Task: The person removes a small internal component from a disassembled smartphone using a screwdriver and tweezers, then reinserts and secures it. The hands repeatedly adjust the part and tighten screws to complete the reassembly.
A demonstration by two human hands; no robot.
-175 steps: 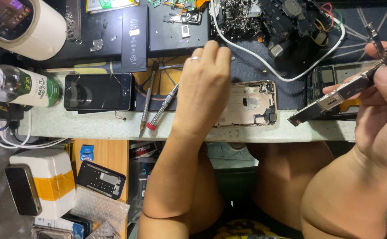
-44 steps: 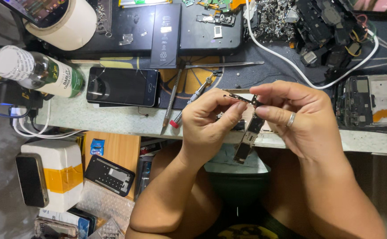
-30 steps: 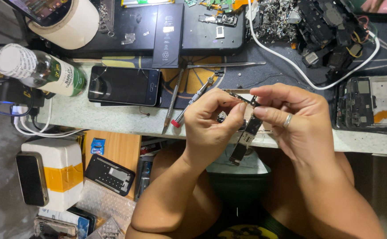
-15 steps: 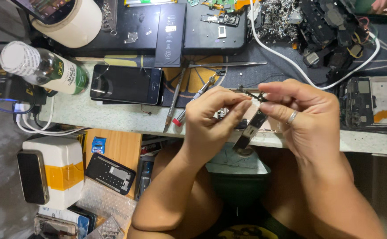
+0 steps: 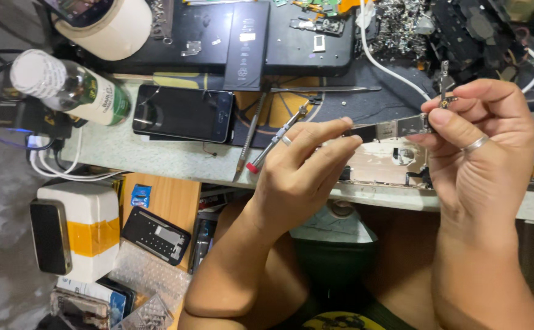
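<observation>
We hold a narrow circuit board up over the desk edge: left hand pinches its dark end, right hand clamps the other end, where a small connector piece sticks up at 12 o'clock. Step looks like inspecting or freeing the board, just above the open phone frame. Next move likely needs a steady grip and a fine tool. At 9 o'clock of the left hand lie a screwdriver, black phone and bottle; tape roll at 11. Cluttered repair spot, parts piled on the floor.
</observation>
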